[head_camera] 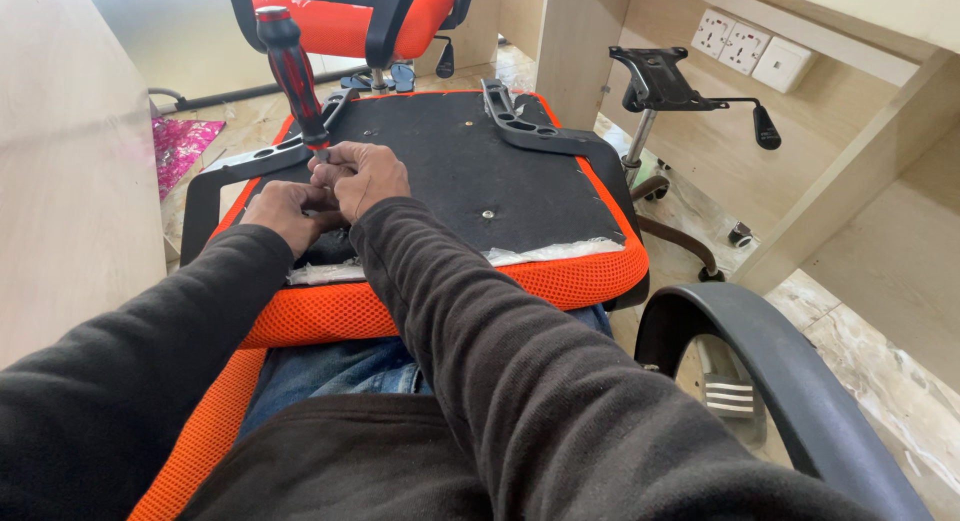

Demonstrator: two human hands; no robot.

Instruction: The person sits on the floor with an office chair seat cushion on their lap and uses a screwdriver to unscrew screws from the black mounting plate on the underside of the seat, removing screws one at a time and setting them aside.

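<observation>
An upturned seat (470, 171) lies across the person's lap at the centre of the frame, black underside up, orange mesh edge toward the viewer. At its left side a black armrest bracket (225, 176) sits against the pad. A screwdriver (292, 71) with a red-and-black handle stands nearly upright in the upper left, tip down at the bracket.

The right hand (362, 176) is closed around the lower shaft of the screwdriver, near the tip. The left hand (285, 213) is curled just beside it, touching it, fingers pressed down by the bracket — whether it pinches a screw I cannot tell, as the right hand hides the spot.

To do this well, the shaft should stay square to the pad, with pressure straight down so the tip does not slip out of the screw head. The left fingers look best used as a guide at the tip — kept clear of its path. The bracket's hole should sit over the insert before any hard turning.

A second bracket (525, 121) lies on the upper right of the seat; a chair base (665, 91) stands beyond.
</observation>
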